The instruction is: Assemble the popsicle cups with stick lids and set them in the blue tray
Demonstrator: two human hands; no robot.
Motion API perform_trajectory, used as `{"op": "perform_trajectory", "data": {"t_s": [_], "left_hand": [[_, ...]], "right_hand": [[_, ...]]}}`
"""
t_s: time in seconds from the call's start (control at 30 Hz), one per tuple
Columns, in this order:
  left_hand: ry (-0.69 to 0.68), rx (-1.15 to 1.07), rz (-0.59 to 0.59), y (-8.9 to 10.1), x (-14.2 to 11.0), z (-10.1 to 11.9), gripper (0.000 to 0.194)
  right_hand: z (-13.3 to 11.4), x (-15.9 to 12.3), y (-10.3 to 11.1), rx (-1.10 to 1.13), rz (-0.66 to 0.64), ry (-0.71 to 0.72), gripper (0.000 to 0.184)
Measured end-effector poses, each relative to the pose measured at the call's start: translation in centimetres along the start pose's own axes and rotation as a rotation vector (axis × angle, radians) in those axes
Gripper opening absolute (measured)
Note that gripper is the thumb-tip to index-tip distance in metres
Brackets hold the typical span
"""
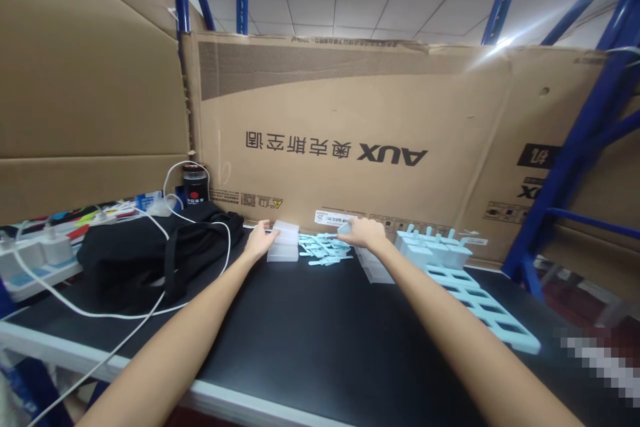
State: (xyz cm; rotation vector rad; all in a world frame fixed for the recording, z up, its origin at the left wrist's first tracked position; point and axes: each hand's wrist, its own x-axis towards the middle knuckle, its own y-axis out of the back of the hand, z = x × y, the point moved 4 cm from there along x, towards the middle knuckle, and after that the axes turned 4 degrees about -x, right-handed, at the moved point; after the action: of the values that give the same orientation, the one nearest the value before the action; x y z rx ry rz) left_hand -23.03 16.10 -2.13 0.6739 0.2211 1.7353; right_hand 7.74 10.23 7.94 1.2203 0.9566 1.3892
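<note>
The left hand [259, 241] touches the left side of a translucent box [284, 244] at the rear of the black tabletop [295, 333]; whether its grip is clamped on the box cannot be determined. The right hand [367, 233] has its grip together on a pale blue piece [345, 229], its outline partly hidden. A loose pile of pale blue sticks [325, 248] lies between the hands. A second translucent container [376, 269] sits beneath the right hand, near pale blue moulds [435, 250] and a slotted frame [510, 332].

Pale-blue sticks [325, 250] in a loose pile between translucent containers [284, 243]
</note>
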Motion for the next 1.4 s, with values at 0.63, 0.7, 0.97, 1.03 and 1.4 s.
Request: {"op": "perform_trajectory", "data": {"t_s": [0.63,0.7,0.97,1.03,1.4], "left_hand": [[0.097,-0.433,0.092,0.5,0.4,-0.9,0.04],[0.08,-0.507,0.081,0.4,0.4,-0.8,0.042],[-0.045,-0.614,-0.049,0.0,-0.3,0.4,0.042],[-0.115,-0.56,-0.062,0.0,-0.3,0.7,0.041],[-0.83,0.256,-0.237,2.2,-4.7,8.1,0.039]], "right_hand": [[-13.2,-2.7,0.9,0.243,0.157,0.759,0.054],[-14.8,-2.8,0.9,0.212,0.218,0.8,0.053],[-16.7,-2.8,-1.1,0.167,0.321,0.751,0.041],[-15.9,-3.1,-0.5,0.18,0.372,0.722,0.043],[13.5,-6.9,2.1,0.361,0.948,-0.124,0.039]]}}
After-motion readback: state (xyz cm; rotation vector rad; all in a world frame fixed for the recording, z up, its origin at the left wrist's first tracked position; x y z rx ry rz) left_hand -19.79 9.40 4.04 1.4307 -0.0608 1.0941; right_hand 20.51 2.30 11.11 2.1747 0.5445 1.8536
